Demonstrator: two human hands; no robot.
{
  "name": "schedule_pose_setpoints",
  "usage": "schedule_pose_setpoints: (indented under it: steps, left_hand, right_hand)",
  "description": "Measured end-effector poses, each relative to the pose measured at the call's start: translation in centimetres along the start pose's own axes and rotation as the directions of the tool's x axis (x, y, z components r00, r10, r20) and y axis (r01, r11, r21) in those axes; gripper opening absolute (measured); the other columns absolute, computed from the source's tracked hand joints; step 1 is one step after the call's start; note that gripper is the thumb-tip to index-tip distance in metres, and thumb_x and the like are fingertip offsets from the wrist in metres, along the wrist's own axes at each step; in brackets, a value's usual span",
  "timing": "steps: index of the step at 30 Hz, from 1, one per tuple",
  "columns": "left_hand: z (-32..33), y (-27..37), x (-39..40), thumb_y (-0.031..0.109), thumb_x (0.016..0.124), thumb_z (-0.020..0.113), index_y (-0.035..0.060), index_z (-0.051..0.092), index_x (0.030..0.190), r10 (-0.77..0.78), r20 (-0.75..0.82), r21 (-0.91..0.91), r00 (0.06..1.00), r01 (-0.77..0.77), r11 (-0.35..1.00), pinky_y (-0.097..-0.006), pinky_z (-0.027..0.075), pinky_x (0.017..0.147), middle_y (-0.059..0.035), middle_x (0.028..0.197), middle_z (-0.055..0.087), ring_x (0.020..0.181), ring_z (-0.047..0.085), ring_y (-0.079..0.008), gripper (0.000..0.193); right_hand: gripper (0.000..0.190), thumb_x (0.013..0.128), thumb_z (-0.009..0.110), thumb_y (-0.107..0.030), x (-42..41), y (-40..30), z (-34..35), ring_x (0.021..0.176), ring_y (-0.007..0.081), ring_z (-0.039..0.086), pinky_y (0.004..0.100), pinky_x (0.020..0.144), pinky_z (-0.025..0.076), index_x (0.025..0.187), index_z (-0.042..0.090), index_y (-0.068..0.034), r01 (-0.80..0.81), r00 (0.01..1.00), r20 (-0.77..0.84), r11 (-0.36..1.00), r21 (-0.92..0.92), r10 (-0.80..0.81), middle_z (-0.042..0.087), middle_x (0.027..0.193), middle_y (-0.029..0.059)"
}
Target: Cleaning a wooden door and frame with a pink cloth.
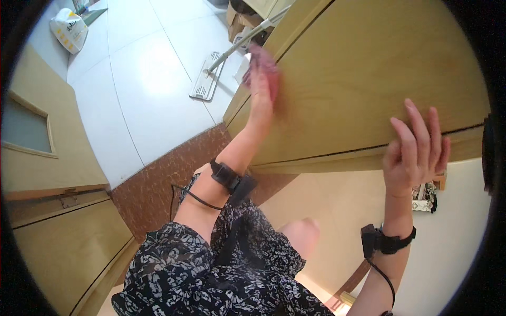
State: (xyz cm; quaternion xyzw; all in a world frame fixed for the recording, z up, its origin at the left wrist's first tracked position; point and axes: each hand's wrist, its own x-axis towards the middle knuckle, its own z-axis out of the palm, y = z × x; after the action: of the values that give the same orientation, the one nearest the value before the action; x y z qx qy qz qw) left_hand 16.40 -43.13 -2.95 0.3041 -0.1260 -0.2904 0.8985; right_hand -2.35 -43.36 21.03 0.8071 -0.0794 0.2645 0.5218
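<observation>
My left hand (259,89) presses a pink cloth (272,75) to the yellowish wooden door-frame panel (355,71), close to its far edge. Both cloth and fingertips are blurred. Toward the panel's near edge, a dark seam (367,149) runs along the wood. My right hand (419,154) is over that seam, holding nothing, fingers spread. Whether it touches the wood cannot be told. Black straps with small boxes and cables circle both forearms.
A flat mop (206,77) stands on white floor tiles (130,98) beyond a brown threshold (174,166). Cardboard boxes (237,21) sit behind its pole. At left are a wooden door with a glass pane (27,126) and a white plastic bag (70,31).
</observation>
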Motion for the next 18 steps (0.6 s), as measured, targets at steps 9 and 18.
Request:
schedule_pose_setpoints:
  steps: [9,18]
  left_hand:
    - [3.0,1.6,2.9,0.026,0.097,0.038,0.0038,0.042,0.138,0.669,0.328,0.598,0.667,-0.695,0.399,-0.0458,0.021,0.109,-0.0173,0.149,0.030,0.138,0.025,-0.0369,0.047]
    - [4.8,-2.9,-13.3,0.018,0.078,0.061,0.0046,0.054,0.124,0.494,0.557,0.602,0.668,-0.734,0.313,-0.0587,0.021,0.107,-0.0232,0.144,0.034,0.135,0.025,-0.0470,0.048]
  right_hand:
    - [0.016,0.088,0.053,-0.017,-0.1,-1.4,-0.7,0.111,0.0166,0.059,0.0334,0.103,0.031,0.082,0.065,-0.025,-0.055,0.996,-0.067,0.992,0.118,0.063,0.068,0.108,-0.0092]
    - [0.015,0.087,0.054,-0.017,-0.6,-1.0,-0.5,0.111,0.0155,0.059,0.0343,0.104,0.030,0.080,0.065,-0.025,-0.076,0.993,-0.082,0.987,0.144,0.088,0.067,0.108,-0.0097]
